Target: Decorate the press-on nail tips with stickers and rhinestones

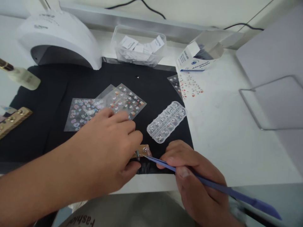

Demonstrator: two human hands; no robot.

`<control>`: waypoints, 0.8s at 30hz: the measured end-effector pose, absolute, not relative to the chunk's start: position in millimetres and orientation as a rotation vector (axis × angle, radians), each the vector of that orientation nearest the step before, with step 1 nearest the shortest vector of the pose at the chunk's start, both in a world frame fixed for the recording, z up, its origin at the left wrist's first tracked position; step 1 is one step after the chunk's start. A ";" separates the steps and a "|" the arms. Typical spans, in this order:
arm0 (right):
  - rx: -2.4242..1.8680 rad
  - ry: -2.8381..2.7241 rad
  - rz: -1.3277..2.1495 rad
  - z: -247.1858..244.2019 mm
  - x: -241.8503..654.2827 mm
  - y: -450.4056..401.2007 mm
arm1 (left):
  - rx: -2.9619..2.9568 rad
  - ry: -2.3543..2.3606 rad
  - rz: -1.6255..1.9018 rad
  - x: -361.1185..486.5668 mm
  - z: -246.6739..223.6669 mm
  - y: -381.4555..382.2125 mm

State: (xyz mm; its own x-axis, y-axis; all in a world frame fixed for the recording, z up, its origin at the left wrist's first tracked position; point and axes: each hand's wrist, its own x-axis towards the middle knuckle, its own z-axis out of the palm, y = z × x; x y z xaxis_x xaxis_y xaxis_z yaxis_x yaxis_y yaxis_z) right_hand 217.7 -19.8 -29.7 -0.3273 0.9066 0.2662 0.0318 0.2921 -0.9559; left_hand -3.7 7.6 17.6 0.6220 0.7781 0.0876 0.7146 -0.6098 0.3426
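My left hand (115, 142) is closed around a small wooden nail-tip holder (142, 148); only its right end shows past my fingers. On that end I see a round metal stud, a small dark glossy nail tip (137, 155) and a pinkish clear piece. My right hand (196, 176) pinches purple tweezers (214, 185), their points touching or almost touching the holder's end. Just beyond my right hand lies a clear divided case (167, 122) of small silvery rhinestones. Clear nail sticker sheets (81, 115) overlap behind my left hand, which partly covers them.
A white nail lamp (59, 34) stands at the back left. Behind the black mat (156, 82) are a clear tub (139, 58) of white packets and an open alcohol pad box (199, 58). At left are a polish bottle (25, 78) and another wooden holder (16, 121).
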 end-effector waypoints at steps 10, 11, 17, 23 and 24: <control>-0.925 -1.710 1.161 -22.2 214.6 -17.1 | 2.604 1.191 0.360 -3.8 17.7 7.7; -0.915 -1.725 1.161 -21.9 215.0 -16.5 | 2.608 1.194 0.364 -3.9 18.2 7.7; -0.956 -1.717 1.187 -21.2 214.6 -17.3 | 2.601 1.215 0.362 -4.0 19.7 7.7; -0.990 -1.691 1.168 -20.2 211.6 -18.6 | 2.592 1.210 0.364 -3.4 18.7 8.5; -1.002 -1.691 1.169 -19.5 211.5 -18.5 | 2.589 1.208 0.361 -3.6 18.5 8.3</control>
